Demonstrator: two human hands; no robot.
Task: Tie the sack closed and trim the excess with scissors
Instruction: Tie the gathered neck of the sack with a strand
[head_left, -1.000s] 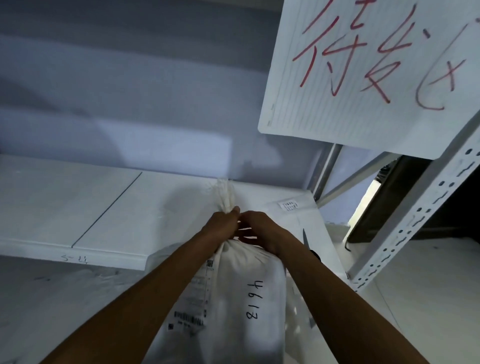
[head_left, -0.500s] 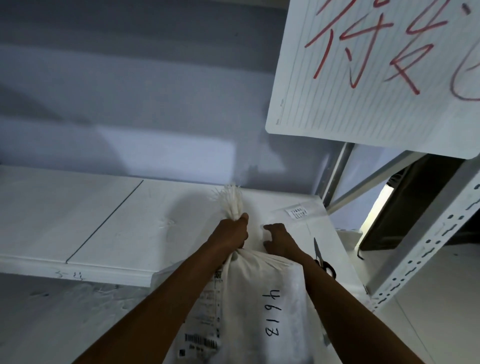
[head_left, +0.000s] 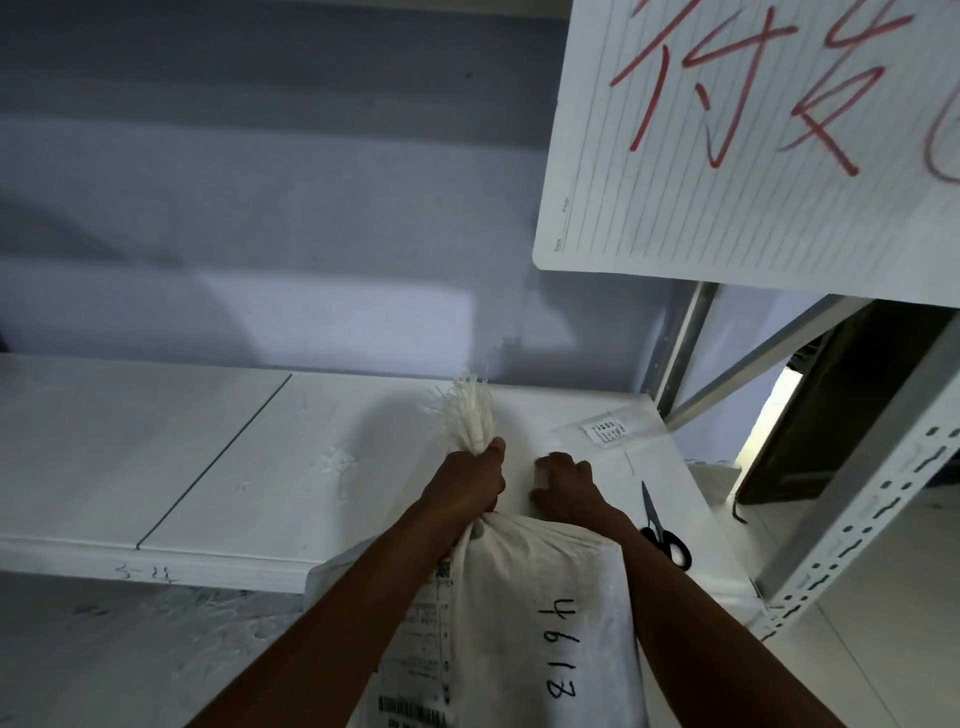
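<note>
A white woven sack (head_left: 540, 613) with the handwritten number 4618 and a barcode label leans against the white shelf board (head_left: 208, 467). My left hand (head_left: 470, 480) is clenched around the sack's gathered neck, and the frayed white top (head_left: 470, 415) sticks up above the fist. My right hand (head_left: 563, 486) rests on the shelf just right of the neck, fingers curled down; whether it holds anything is hidden. Black-handled scissors (head_left: 660, 525) lie on the shelf to the right of my right forearm, blades pointing away.
A lined paper sign (head_left: 753, 135) with red writing hangs at the upper right. A perforated metal rack upright (head_left: 862, 499) stands at the right. A small printed label (head_left: 605, 431) lies on the shelf behind my right hand. A grey wall backs the shelf.
My two hands were together at the sack's neck; my right hand has come off it and moved right onto the shelf. The left hand keeps its grip on the neck.
</note>
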